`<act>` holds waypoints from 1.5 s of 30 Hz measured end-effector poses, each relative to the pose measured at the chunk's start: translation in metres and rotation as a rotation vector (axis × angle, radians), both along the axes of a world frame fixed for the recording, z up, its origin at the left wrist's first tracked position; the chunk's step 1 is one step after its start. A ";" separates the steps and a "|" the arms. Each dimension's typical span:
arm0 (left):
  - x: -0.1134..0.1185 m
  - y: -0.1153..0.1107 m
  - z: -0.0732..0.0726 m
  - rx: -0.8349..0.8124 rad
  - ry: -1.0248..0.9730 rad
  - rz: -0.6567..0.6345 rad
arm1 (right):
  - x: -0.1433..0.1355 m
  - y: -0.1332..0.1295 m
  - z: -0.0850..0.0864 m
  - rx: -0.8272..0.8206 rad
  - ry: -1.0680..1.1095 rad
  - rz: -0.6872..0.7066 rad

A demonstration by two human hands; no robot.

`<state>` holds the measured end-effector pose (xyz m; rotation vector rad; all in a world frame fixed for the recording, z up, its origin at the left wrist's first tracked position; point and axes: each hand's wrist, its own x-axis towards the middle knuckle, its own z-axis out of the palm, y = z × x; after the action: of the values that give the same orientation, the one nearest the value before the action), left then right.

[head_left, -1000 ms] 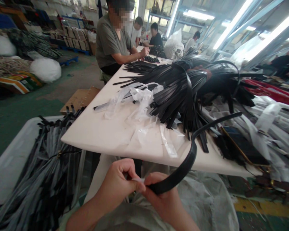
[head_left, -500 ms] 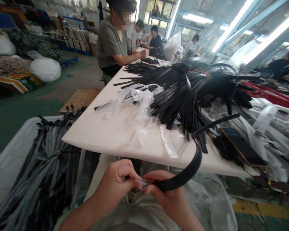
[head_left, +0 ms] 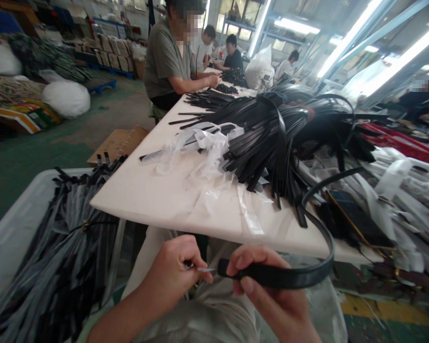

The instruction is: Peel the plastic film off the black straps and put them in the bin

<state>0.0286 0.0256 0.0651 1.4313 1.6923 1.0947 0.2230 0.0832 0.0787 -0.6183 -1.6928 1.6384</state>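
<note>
In front of the table edge, my right hand (head_left: 271,286) is closed on a black strap (head_left: 300,277), pinching it close to its blunt end. From there the strap bends to the right and curls up over the table edge. My left hand (head_left: 178,267) is closed, thumb against forefinger, on a thin pale pointed sliver (head_left: 205,270); whether it is film or a blade is unclear. The sliver's tip points at the strap's end, with a small gap between them. On the table, a large bundle of black straps (head_left: 257,138) lies beyond my hands, with crumpled clear plastic film (head_left: 210,143) beside it.
A pale table (head_left: 128,190) spans the front. A grey bin (head_left: 17,228) at the left holds film-wrapped straps (head_left: 67,257). On the right lie a phone (head_left: 359,216), white wrapped strips (head_left: 403,190) and a red basket (head_left: 403,140). A person (head_left: 175,57) works at the table's far left side.
My right hand has shifted right and turned, drawing the strap's end away from my left hand and exposing it. The strap's loop has swung right. My left hand has hardly moved.
</note>
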 end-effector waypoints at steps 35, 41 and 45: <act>0.003 -0.007 -0.007 0.250 0.271 -0.010 | -0.024 -0.033 -0.025 -0.330 0.281 -0.050; 0.004 -0.007 -0.004 0.263 0.281 -0.021 | -0.025 -0.033 -0.021 -0.407 0.290 -0.085; 0.005 -0.006 -0.003 0.280 0.287 -0.020 | -0.024 -0.033 -0.022 -0.412 0.293 -0.091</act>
<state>0.0334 0.0200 0.0621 1.8525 1.7645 1.1968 0.1990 0.0506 0.0571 -0.6019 -1.1119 1.9205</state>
